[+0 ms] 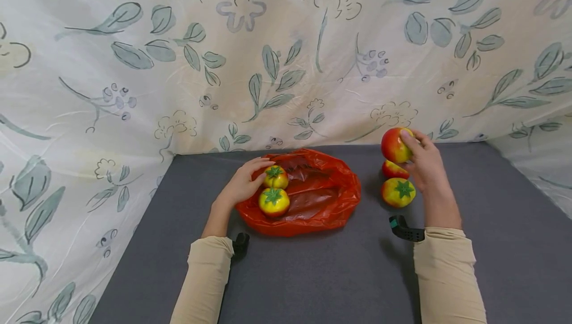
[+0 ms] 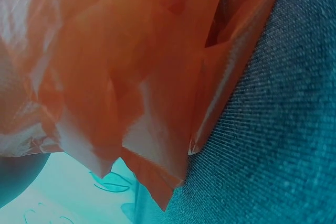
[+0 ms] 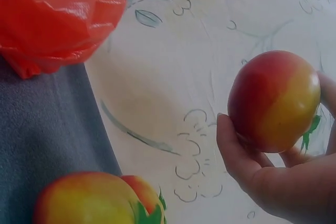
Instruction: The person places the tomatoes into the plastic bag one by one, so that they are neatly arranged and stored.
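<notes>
The left hand (image 1: 243, 185) rests on the left edge of the crumpled red plastic bag (image 1: 313, 200), its fingers lightly curved against the rear one of two yellow-red toy tomatoes with green stalks (image 1: 275, 177) lying on the bag. The right hand (image 1: 424, 162) grasps a red-and-yellow toy tomato (image 1: 395, 145) lifted above two more tomatoes (image 1: 397, 192) on the cloth. All sits on a dark grey fabric surface (image 1: 313, 274) enclosed by a pale floral-printed sheet (image 1: 286, 56).

Dark grey fabric-covered surface (image 1: 313, 274) lying flat and filling the lower frame, pale floral cloth backdrop (image 1: 286, 56) printed with grey-green leaves and outlined flowers hanging behind and wrapping both sides, soft even light falling across everything, faint shadows showing.
</notes>
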A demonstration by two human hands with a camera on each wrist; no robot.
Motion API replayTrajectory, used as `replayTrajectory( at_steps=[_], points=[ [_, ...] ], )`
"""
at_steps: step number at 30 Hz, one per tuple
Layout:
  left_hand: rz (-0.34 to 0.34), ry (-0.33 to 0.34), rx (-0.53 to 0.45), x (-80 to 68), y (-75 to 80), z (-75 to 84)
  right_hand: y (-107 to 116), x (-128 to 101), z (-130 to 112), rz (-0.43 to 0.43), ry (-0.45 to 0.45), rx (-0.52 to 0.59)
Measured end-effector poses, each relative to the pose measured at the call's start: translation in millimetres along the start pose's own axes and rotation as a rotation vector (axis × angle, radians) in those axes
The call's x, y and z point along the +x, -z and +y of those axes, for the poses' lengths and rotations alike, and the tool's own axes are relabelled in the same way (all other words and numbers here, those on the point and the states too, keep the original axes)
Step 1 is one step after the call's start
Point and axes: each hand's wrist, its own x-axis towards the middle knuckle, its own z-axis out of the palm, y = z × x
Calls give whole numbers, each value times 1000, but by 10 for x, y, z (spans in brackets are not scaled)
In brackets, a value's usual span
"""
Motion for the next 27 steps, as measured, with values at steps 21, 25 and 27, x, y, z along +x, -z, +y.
replayTrajectory(
  at_steps=[21,25,27],
  points=[
    [1,0,2,-4,9,0,-336,-115,-12,-34,4,-61],
    [4,-8,-8,-4,11,-1,-388,-120,-3,-26,14,-99],
    [3,-9,-10,-2,9,-3,-408,-124,2,-21,17,-110]
  ],
)
